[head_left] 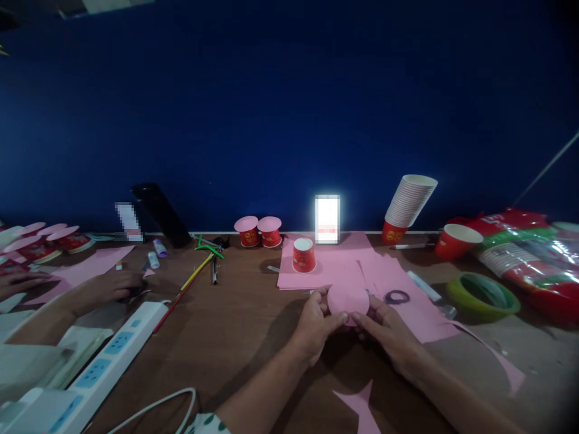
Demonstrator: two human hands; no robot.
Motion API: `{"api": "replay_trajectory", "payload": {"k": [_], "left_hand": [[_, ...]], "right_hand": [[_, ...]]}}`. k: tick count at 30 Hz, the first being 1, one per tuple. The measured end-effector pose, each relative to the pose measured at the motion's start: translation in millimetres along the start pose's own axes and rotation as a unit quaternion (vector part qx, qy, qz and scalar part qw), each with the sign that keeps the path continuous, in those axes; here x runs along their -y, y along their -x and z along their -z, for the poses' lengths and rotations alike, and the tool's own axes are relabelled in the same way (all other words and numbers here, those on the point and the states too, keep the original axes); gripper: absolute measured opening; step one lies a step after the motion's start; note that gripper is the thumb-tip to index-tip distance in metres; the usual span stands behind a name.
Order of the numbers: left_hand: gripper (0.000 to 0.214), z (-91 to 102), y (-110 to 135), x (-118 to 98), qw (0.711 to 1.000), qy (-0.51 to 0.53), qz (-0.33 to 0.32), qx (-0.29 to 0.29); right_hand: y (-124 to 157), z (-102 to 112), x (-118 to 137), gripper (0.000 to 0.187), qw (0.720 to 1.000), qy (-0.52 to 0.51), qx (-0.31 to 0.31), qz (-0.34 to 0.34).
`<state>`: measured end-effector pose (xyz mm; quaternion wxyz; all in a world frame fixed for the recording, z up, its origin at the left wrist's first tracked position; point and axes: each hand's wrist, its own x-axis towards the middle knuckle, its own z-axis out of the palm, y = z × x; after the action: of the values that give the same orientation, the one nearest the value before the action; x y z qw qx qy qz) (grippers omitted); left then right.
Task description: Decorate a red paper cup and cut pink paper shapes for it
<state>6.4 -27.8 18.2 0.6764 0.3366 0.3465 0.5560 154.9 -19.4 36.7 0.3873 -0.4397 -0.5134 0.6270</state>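
Note:
A pink paper disc [347, 302] is held low over the table between both hands. My left hand [317, 322] grips its left edge, thumb on the near side. On the right, my right hand [384, 328] has its thumb at the lower edge and its fingers partly hidden behind. Just beyond them, an upside-down red paper cup [304, 255] stands on a stack of pink paper [289, 278]. Further left are two red cups topped with pink discs [257, 223]. Pink paper scraps [359, 405] lie near my forearms.
A lit phone [327, 219] leans on the blue wall. To the right are stacked cups [409, 202], a tape roll [482, 296], a black ring [397, 296] and a plastic bag [520, 253]. A power strip [113, 355] and another person's hand [115, 284] are on the left.

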Motion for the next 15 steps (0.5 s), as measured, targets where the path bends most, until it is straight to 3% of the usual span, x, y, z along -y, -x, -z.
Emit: {"api": "replay_trajectory", "payload": {"k": [5,11,13,15], "left_hand": [[0.048,2.2,-1.3,-0.7,1.000,-0.009,-0.009,-0.006],[0.047,4.4,-1.0,-6.4,0.998,-0.045,-0.020,-0.047],[0.043,4.6,-1.0,-7.1,0.995,-0.061,-0.039,-0.063],[0.038,4.7,-1.7,-7.8,0.991,-0.066,-0.060,-0.099]], "right_hand": [[-0.8,2.9,-4.1,0.038,1.000,0.013,-0.012,0.015],[-0.5,7.2,-7.9,0.033,0.998,0.016,-0.053,0.028],[0.7,10.2,-5.7,0.026,0.991,0.075,-0.086,0.074],[2.1,14.5,-3.5,0.015,0.959,0.194,-0.124,0.165]]}}
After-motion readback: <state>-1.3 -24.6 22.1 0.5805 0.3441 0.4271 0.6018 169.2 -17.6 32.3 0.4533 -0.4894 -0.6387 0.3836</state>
